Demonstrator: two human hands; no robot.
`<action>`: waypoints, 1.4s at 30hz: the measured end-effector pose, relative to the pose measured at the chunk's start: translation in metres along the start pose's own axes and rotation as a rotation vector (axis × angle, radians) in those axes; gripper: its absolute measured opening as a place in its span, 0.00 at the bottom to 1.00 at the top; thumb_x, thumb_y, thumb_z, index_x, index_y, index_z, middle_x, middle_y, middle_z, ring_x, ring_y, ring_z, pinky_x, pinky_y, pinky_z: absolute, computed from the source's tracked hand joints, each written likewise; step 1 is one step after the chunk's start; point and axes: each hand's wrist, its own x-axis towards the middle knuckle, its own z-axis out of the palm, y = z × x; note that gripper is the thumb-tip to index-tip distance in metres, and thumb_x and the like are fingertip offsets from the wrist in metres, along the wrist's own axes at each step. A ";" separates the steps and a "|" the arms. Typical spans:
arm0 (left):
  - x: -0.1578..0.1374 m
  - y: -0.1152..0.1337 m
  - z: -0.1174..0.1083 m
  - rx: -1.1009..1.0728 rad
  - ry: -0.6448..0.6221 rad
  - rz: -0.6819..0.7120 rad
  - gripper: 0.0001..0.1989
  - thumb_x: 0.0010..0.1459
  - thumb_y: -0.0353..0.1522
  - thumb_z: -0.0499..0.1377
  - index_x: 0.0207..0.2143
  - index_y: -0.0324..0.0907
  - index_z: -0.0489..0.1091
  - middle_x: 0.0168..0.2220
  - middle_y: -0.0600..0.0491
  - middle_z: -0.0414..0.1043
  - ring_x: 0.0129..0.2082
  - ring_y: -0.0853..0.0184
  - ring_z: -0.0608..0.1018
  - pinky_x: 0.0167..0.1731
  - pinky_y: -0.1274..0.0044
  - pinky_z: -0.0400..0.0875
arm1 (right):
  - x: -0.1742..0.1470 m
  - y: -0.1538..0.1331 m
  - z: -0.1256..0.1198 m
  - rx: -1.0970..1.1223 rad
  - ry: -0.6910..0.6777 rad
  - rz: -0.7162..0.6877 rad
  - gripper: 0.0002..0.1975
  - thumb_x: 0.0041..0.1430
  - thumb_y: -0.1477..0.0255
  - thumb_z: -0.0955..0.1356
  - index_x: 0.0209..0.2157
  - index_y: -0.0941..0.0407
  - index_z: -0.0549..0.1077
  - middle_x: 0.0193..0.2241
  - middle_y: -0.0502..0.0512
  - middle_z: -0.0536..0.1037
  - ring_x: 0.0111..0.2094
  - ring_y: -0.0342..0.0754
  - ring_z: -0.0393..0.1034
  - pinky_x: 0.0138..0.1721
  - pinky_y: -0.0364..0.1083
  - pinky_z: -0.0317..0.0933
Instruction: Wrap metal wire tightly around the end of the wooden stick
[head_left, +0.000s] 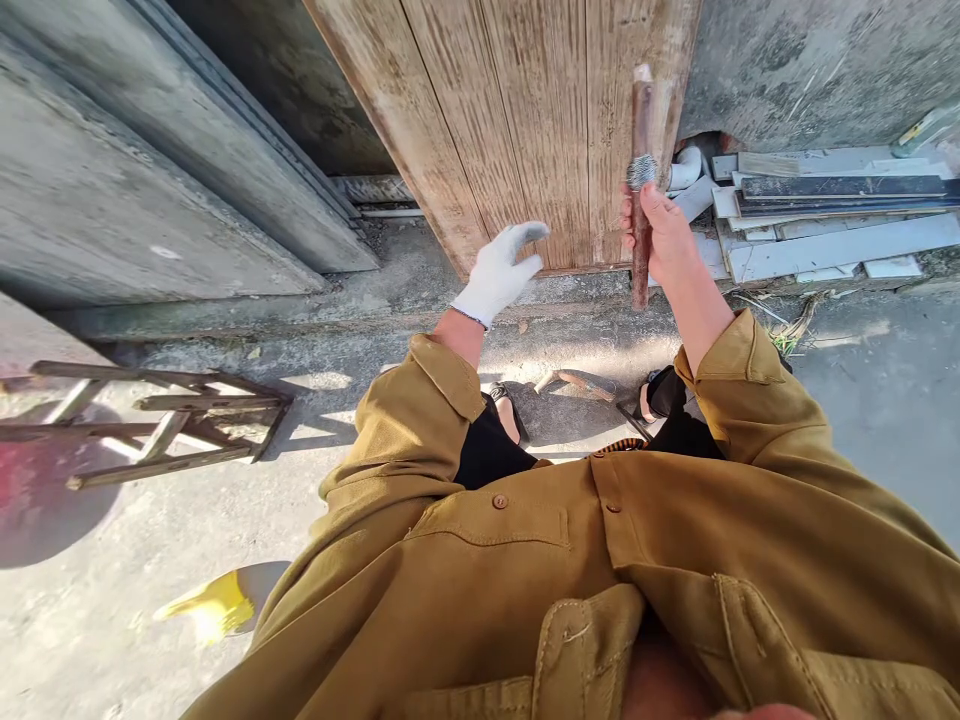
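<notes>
My bare right hand [667, 230] is closed around a brown wooden stick [641, 125]. Silvery wire [641, 172] is wound about the stick just above my fingers, and its upper end looks pale. The stick is upright in the picture, in front of a weathered plank door panel [517, 110]. To the left, my left hand [501, 270] wears a white glove with greyish fingertips. It holds nothing, and its thumb and fingers are apart near the panel's lower edge.
A bent stick-like piece [577, 383] lies on the concrete between my feet. Stacked white and dark strips [840, 215] lie at the right by a white pipe [684, 168]. A wooden ladder-like frame [180, 410] and a yellow object [214, 607] are at the left.
</notes>
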 end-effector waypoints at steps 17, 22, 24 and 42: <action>0.006 0.035 0.021 0.158 -0.052 -0.097 0.15 0.65 0.33 0.58 0.42 0.39 0.85 0.40 0.46 0.85 0.46 0.53 0.84 0.53 0.67 0.77 | -0.005 -0.006 0.008 -0.189 -0.139 0.176 0.29 0.62 0.41 0.81 0.40 0.52 0.77 0.28 0.54 0.74 0.29 0.48 0.71 0.25 0.47 0.66; 0.005 0.036 0.025 0.321 -0.151 -0.070 0.16 0.64 0.33 0.58 0.44 0.43 0.87 0.41 0.46 0.86 0.49 0.50 0.85 0.54 0.68 0.76 | 0.006 0.007 0.002 -0.545 -0.109 0.119 0.34 0.63 0.35 0.76 0.43 0.54 0.81 0.27 0.59 0.74 0.34 0.57 0.76 0.35 0.57 0.74; 0.004 0.037 0.026 0.364 -0.173 -0.059 0.15 0.64 0.33 0.58 0.42 0.43 0.87 0.39 0.45 0.86 0.48 0.50 0.85 0.52 0.68 0.76 | 0.007 0.007 0.000 -0.584 -0.119 0.122 0.35 0.65 0.34 0.74 0.44 0.54 0.81 0.27 0.59 0.75 0.33 0.56 0.75 0.35 0.58 0.74; -0.012 0.046 0.025 -0.179 -0.555 -0.034 0.09 0.53 0.36 0.64 0.33 0.42 0.82 0.30 0.54 0.78 0.30 0.65 0.74 0.35 0.74 0.70 | -0.012 -0.025 0.000 -1.083 -1.135 0.448 0.09 0.66 0.68 0.75 0.31 0.56 0.79 0.22 0.47 0.72 0.26 0.44 0.65 0.33 0.46 0.58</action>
